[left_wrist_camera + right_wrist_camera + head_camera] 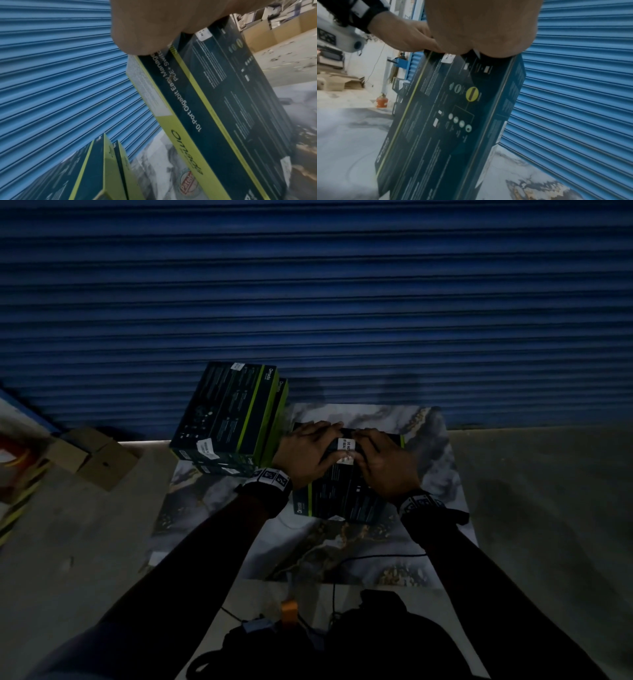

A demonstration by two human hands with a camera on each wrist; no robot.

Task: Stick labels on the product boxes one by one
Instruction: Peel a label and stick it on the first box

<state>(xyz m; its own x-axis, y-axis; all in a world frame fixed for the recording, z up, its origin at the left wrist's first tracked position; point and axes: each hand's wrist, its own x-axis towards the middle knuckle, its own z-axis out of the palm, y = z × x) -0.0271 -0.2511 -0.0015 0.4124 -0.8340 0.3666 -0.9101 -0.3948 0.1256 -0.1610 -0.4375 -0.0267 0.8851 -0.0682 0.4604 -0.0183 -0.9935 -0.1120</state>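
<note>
In the head view, the product box (346,491) lies on the marble-patterned mat (308,542), just right of centre, with both hands over its far end. The left hand (308,451) and right hand (383,463) lay extended fingers flat beside a white label (346,450), apparently smoothing it over the edge. At ten o'clock from the hands sits a stack of boxes (226,412) already bearing labels, so several seem finished and this one is nearly done. In the left wrist view, the palm hides the fingers; the box's lettered side (185,102) fills the centre. In the right wrist view, the label's corner (447,58) peeps out at twelve o'clock on the box.
</note>
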